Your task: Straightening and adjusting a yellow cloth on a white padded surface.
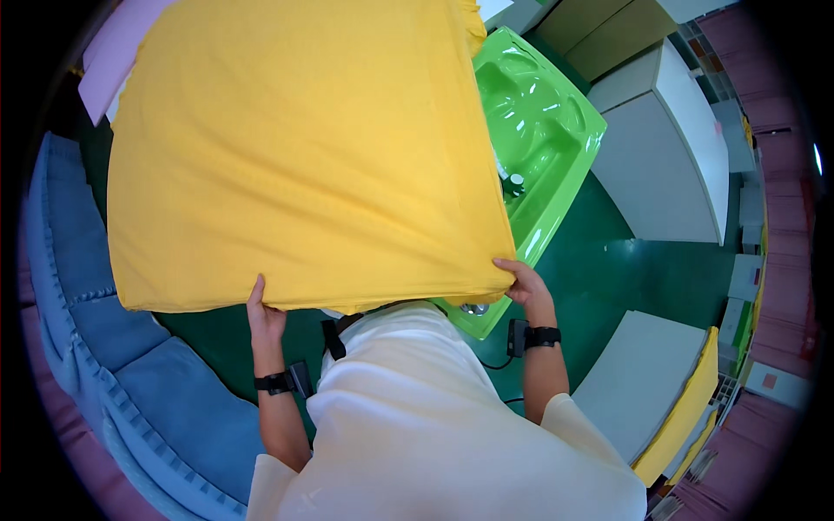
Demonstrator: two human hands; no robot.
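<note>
A yellow sheet (304, 165) is spread over a wide, flat, bed-like surface in front of me, with soft creases running toward its near right corner. My left hand (268, 317) grips the near edge left of the middle, thumb up along the side and the other fingers hidden under the edge. At the near right corner my right hand (526, 282) is closed on the sheet, its thumb and a finger lying over the top. What lies beneath the sheet is hidden.
Against the sheet's right side stands a glossy green tub (556, 165) with a tap. A blue sofa (139, 347) curves along the left. White cabinets (660, 165) stand at the right. Lower right is a pale table (638, 373) with yellow cloth (682, 412) along its side.
</note>
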